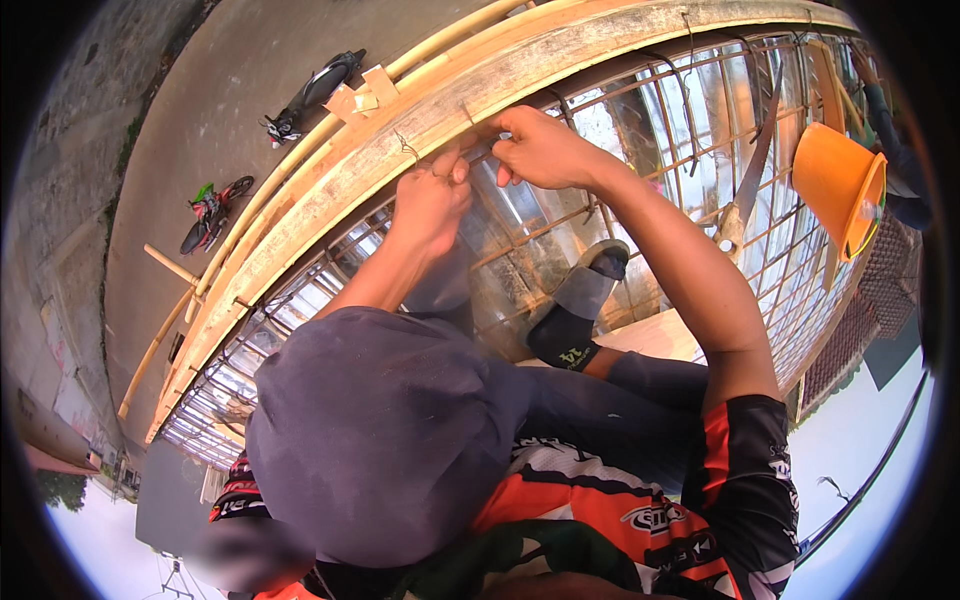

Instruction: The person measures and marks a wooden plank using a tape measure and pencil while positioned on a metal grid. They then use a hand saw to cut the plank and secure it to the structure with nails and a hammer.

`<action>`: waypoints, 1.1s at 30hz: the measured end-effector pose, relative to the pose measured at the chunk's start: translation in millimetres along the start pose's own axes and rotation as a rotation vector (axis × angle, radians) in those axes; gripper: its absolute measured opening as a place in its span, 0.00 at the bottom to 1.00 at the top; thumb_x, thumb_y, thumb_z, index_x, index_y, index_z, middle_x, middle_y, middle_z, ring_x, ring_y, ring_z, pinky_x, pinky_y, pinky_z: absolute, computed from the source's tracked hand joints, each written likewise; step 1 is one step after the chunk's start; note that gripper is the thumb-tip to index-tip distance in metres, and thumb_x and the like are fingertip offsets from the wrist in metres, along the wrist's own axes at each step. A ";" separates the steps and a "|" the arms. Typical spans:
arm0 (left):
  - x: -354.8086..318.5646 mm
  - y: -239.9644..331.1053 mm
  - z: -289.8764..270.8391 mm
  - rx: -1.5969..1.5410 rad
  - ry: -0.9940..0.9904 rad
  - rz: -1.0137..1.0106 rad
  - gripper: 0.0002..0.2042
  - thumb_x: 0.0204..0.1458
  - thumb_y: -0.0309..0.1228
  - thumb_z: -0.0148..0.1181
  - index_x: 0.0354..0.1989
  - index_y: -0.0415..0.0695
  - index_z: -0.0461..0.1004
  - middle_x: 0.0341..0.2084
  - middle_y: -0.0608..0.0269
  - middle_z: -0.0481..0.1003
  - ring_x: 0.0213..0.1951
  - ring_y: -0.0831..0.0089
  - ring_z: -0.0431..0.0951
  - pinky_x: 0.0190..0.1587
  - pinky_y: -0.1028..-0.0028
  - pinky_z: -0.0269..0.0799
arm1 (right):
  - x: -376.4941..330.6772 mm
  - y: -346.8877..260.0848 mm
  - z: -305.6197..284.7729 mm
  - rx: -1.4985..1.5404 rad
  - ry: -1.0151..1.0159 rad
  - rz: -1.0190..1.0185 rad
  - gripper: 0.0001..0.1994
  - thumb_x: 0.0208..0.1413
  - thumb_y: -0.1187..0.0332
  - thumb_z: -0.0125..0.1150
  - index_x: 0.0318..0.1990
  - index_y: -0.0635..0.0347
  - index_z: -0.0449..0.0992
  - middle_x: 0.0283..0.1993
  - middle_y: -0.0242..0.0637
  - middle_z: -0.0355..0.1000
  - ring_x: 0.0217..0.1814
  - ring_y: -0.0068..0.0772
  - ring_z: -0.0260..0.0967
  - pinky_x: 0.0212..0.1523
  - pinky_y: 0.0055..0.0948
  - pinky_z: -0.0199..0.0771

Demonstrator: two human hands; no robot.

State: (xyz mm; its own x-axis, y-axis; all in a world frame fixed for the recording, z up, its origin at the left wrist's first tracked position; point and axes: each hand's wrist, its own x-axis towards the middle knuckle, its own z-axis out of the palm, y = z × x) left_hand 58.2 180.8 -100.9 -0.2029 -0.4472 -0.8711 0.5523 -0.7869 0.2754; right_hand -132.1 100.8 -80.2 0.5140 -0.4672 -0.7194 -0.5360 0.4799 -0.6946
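My left hand (435, 198) is closed, its fingertips pinched together beside the lower edge of a long wooden beam (560, 58). Whatever is between those fingers is too small to make out. Just right of it, my right hand (545, 148) has its fingers curled in against the same beam edge, with the tips partly hidden. A thin twisted wire (405, 146) sticks up from the beam above my left hand. Below both hands runs a grid of steel reinforcing bars (535, 235) over shiny sheeting. A large dark grey cloth-covered form (370, 430) hides part of my left forearm.
A handsaw (757, 160) and an orange bucket (835, 190) are at the right, with another person's arm (878, 105) beyond. A foot in a sandal (592, 285) rests on the grid. Bamboo poles (275, 165) line the outer edge; motorbikes (325, 85) stand far below.
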 end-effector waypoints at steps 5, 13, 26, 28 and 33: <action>13.0 1.0 5.1 -0.002 -0.098 -0.036 0.12 0.77 0.40 0.56 0.56 0.44 0.75 0.27 0.73 0.68 0.19 0.84 0.57 0.25 0.78 0.52 | 1.2 13.1 0.8 0.462 0.090 0.077 0.15 0.72 0.71 0.54 0.58 0.69 0.82 0.42 0.37 0.83 0.32 0.24 0.79 0.35 0.26 0.81; -11.4 18.2 -1.9 -0.052 -0.149 -0.091 0.12 0.75 0.42 0.56 0.53 0.47 0.73 0.35 0.64 0.79 0.16 0.85 0.58 0.22 0.79 0.53 | -0.4 35.9 16.2 0.277 0.361 -0.050 0.13 0.70 0.63 0.67 0.49 0.67 0.84 0.31 0.37 0.84 0.29 0.22 0.82 0.31 0.27 0.80; -18.8 13.9 -7.4 0.102 -0.075 -0.150 0.16 0.78 0.43 0.51 0.56 0.43 0.76 0.25 0.71 0.73 0.16 0.85 0.58 0.22 0.78 0.52 | -16.6 41.9 23.0 -0.185 0.394 -0.208 0.21 0.77 0.56 0.63 0.32 0.64 0.76 0.29 0.31 0.71 0.25 0.19 0.71 0.27 0.28 0.71; -19.9 11.4 -8.3 0.099 -0.040 -0.143 0.19 0.78 0.45 0.53 0.59 0.41 0.76 0.22 0.74 0.66 0.17 0.86 0.57 0.23 0.78 0.51 | -15.8 33.2 20.7 -0.409 0.446 -0.236 0.23 0.77 0.55 0.62 0.31 0.65 0.76 0.28 0.32 0.70 0.24 0.20 0.70 0.27 0.29 0.69; -32.7 25.6 -13.7 0.145 -0.133 -0.131 0.19 0.78 0.45 0.54 0.61 0.40 0.75 0.24 0.73 0.69 0.17 0.86 0.58 0.23 0.79 0.51 | -12.2 49.2 47.9 -0.052 0.595 -0.092 0.25 0.78 0.54 0.60 0.29 0.64 0.77 0.27 0.35 0.71 0.23 0.23 0.70 0.26 0.33 0.67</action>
State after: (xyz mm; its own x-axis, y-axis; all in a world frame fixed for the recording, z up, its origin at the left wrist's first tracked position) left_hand 90.1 181.1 -70.9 -0.3756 -0.3815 -0.8446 0.3944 -0.8905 0.2269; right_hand -132.6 165.7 -105.7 0.1051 -0.8476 -0.5201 -0.5468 0.3876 -0.7422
